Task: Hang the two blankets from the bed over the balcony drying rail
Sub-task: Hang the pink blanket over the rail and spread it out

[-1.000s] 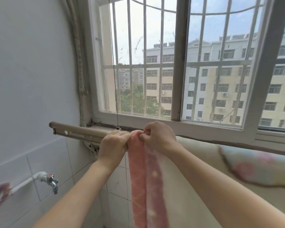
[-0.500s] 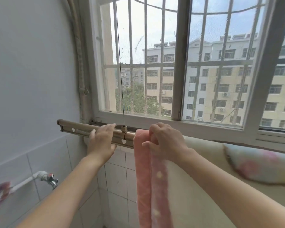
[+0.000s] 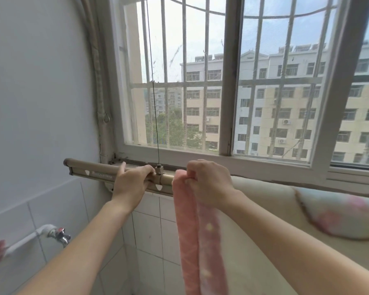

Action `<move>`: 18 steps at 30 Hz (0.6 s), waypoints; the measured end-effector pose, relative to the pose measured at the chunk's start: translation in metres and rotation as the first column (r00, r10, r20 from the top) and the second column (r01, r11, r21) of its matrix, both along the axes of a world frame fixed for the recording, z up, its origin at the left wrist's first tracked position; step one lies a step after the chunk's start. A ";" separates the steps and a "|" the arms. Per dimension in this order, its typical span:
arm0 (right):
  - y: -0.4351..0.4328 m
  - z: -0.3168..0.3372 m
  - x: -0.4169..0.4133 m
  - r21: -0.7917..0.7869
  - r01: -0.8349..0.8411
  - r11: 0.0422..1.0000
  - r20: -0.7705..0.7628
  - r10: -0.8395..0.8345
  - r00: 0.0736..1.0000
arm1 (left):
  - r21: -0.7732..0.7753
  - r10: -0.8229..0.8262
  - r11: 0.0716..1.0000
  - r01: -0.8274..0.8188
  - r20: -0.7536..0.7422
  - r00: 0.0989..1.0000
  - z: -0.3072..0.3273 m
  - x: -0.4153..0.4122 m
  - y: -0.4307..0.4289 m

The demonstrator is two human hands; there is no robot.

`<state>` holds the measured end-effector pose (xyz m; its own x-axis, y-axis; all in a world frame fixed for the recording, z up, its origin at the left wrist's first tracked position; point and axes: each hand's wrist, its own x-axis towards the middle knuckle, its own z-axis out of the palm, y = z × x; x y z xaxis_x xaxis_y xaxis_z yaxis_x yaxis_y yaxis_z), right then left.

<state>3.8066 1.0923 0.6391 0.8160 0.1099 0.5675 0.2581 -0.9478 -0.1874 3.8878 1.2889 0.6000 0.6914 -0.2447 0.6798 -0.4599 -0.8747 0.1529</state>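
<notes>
Fuzzy pink blanket point(image 3: 190, 231) draped over smooth round tan rail point(image 3: 90, 171), top edge pinched in fingers of right hand point(image 3: 209, 182); left hand point(image 3: 132, 184) curled round rail; white tiles point(image 3: 149, 226) below, barred window point(image 3: 200, 92) behind

Beige matt metal drying rail point(image 3: 98, 171); pink fuzzy cloth blanket edge point(image 3: 200, 241); glossy white ceramic wall tiles point(image 3: 149, 228); shiny chrome tap point(image 3: 59, 234).
</notes>
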 end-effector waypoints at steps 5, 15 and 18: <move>0.013 0.008 0.010 0.090 0.012 0.996 -0.034 -0.009 0.999 | 0.009 0.020 1.000 -0.020 -0.006 1.000 0.000 -0.005 0.002; 0.035 0.008 0.033 0.129 0.029 0.991 -0.054 -0.022 0.998 | -0.024 -0.022 0.999 0.021 -0.008 1.000 0.001 -0.011 0.002; 0.033 0.005 0.035 0.055 0.032 0.998 -0.072 -0.028 0.997 | -0.036 -0.002 0.999 0.001 -0.027 1.000 -0.001 -0.013 0.006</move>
